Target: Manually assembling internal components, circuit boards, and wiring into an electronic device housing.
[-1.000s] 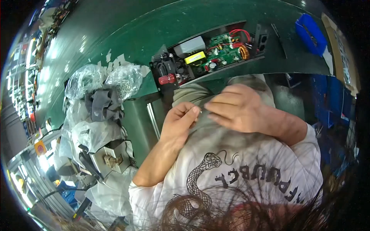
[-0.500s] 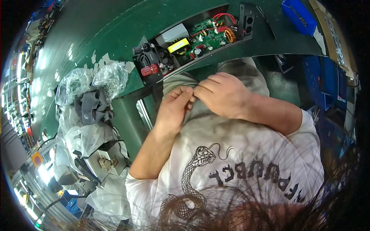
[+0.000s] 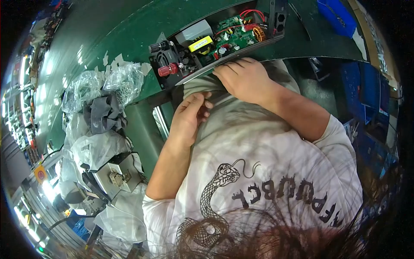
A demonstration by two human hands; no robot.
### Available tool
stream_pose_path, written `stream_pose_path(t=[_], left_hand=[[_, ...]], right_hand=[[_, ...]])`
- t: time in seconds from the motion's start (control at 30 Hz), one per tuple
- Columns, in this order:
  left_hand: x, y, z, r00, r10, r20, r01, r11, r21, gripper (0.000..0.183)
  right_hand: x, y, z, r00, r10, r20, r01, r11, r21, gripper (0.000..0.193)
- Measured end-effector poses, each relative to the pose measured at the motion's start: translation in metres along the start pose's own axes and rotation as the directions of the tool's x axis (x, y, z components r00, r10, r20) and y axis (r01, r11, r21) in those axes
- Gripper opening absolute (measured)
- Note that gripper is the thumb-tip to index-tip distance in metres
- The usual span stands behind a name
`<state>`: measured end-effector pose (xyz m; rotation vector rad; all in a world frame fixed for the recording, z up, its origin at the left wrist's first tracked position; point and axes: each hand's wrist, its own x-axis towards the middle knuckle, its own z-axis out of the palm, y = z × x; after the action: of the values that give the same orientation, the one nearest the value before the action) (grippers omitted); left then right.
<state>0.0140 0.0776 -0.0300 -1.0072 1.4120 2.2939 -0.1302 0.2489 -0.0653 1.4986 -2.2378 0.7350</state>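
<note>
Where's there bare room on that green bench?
The widest bare patch of the green bench lies beyond the open electronics unit and white scraps. A smaller one: right of the unit, between a thin dark strip and the near edge. The left is crowded with clear bags and grey cloth; the right hand crowds the unit's near side.

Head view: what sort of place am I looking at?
Most likely an electronics workshop: an open black case with a green circuit board sits on a green workbench, with a blue bin farther right.
</note>
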Motion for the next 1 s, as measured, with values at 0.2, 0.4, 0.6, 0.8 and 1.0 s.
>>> stream_pose_path(t=[0.2, 0.4, 0.6, 0.8, 1.0], left_hand=[[-0.009, 0.002, -0.009, 1.0, 0.007, -0.009, -0.007, 0.999, 0.04, 0.028], [-0.004, 0.001, -0.016, 0.999, 0.035, -0.015, -0.034, 0.999, 0.01, 0.034], [0.001, -0.003, -0.024, 0.999, 0.036, -0.006, -0.036, 0.999, -0.03, 0.028], [0.006, -0.005, -0.031, 0.998, 0.059, -0.004, -0.059, 0.998, -0.038, 0.028], [0.015, -0.006, -0.038, 0.997, 0.071, -0.009, -0.071, 0.997, 0.014, 0.031]], right_hand=[[0.002, -0.003, 0.0, 1.0, 0.005, 0.008, -0.005, 1.0, -0.003, 0.014], [0.005, -0.004, -0.001, 1.0, 0.012, 0.015, -0.012, 0.998, -0.055, 0.011], [0.014, 0.0, -0.011, 0.999, 0.011, -0.036, -0.015, 0.994, -0.111, 0.015], [0.03, -0.001, -0.03, 1.0, -0.021, -0.019, 0.017, 0.979, -0.204, 0.02], [0.052, -0.003, -0.038, 0.997, 0.06, 0.051, -0.053, 0.991, -0.125, 0.027]])
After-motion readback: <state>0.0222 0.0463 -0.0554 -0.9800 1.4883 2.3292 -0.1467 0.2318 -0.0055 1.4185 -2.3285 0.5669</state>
